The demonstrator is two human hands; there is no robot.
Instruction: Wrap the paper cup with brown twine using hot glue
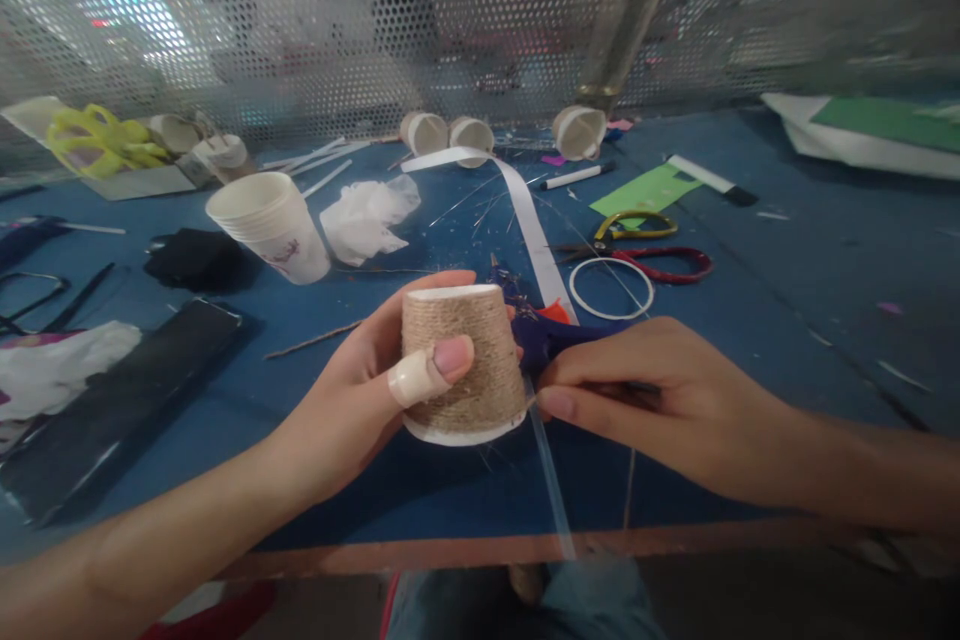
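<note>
While it was held above the near middle of the table, the twine-wrapped paper cup (461,360) was kept upside down, its wider white rim at the bottom. The left hand (352,400) was closed around it from the left, with the fingers curled behind and a taped thumb (416,378) pressed on the front. This grip seemingly left the right side of the cup open to the other hand. The right hand (660,400) was brought to the lower rim from the right, its fingertips pinched together on a thin strand (628,490) that hung toward the table edge. The strand was probably the loose end of the twine, held taut against the wrap. A purple tool (547,332) was half hidden just behind the cup. On the blue tabletop (787,320), red-and-yellow-handled scissors (645,245), a white ring (611,288), green paper (645,190) and a marker (577,177) were spread to the right. A stack of paper cups (270,220) and crumpled white wrapping (367,215) were set to the left. Three cups (471,135) were tipped over far back, at the foot of a perforated metal screen (300,20), beyond which only blurred lights could be made out.
</note>
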